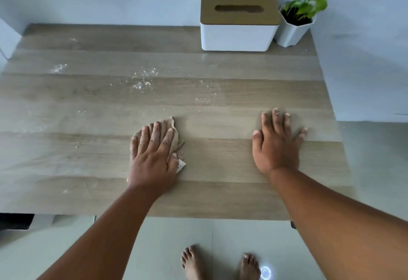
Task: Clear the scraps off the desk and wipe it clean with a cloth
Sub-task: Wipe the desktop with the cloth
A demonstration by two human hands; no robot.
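My left hand (153, 156) presses flat on a crumpled beige cloth (174, 128) near the middle of the wooden desk (220, 191). The cloth sticks out past my fingertips and beside my thumb. My right hand (276, 145) lies flat on the bare desk to the right, fingers spread, holding nothing. White crumbs and dust (143, 79) are scattered over the far middle of the desk, with more white specks (58, 68) at the far left and a faint patch (206, 98) ahead of the cloth.
A white tissue box with a wooden lid (238, 22) stands at the back right of the desk. Next to it in the corner is a small green plant in a white pot (293, 28). A wall runs behind the desk. My bare feet (220, 262) are on the floor below the front edge.
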